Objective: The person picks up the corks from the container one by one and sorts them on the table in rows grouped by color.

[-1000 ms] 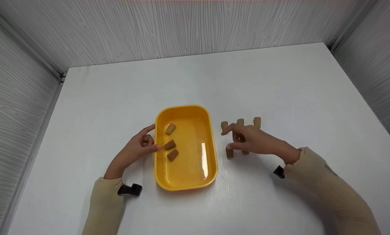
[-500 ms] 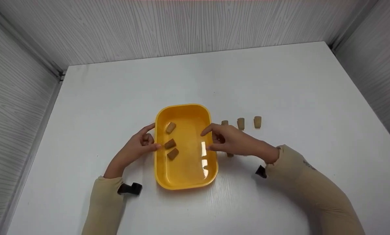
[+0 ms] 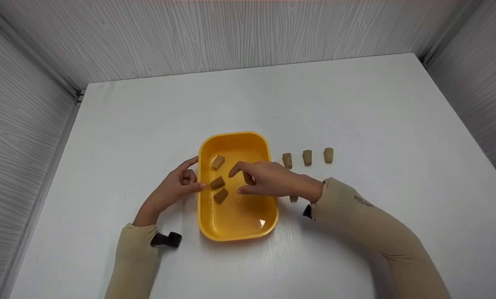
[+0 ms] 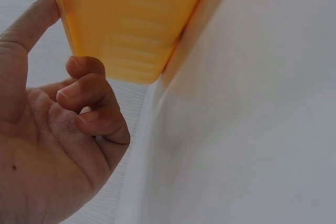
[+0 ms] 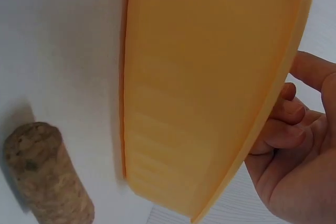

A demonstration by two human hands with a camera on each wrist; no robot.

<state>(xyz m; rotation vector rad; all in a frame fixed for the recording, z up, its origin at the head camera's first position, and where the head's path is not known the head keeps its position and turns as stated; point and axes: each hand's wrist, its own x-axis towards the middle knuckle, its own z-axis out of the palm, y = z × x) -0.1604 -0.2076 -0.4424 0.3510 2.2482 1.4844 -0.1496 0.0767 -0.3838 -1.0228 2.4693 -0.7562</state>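
A yellow tray (image 3: 237, 238) holds three cork pieces near its left side: a pale one (image 3: 218, 162) and two browner ones (image 3: 217, 182) (image 3: 221, 195). My left hand (image 3: 175, 185) grips the tray's left rim, thumb over the edge, index finger against it farther up; in the left wrist view, the other fingers of this hand (image 4: 68, 114) curl beside the wall. My right hand (image 3: 268, 178) hovers over the tray, index finger and thumb apart with nothing visible between them. In the right wrist view, the tray wall (image 5: 194, 87) partly hides the fingers of this hand (image 5: 304, 145).
Right of the tray, three corks (image 3: 287, 160) (image 3: 307, 157) (image 3: 328, 155) lie in a row on the white table (image 3: 248, 99). Another cork (image 3: 293, 199) shows partly below my right wrist. Grey wood-grain panels (image 3: 231, 37) stand along the back and sides.
My right hand has moved left from above the corks on the table to over the tray, uncovering the upper row. The left hand and the corks in the tray look unchanged.
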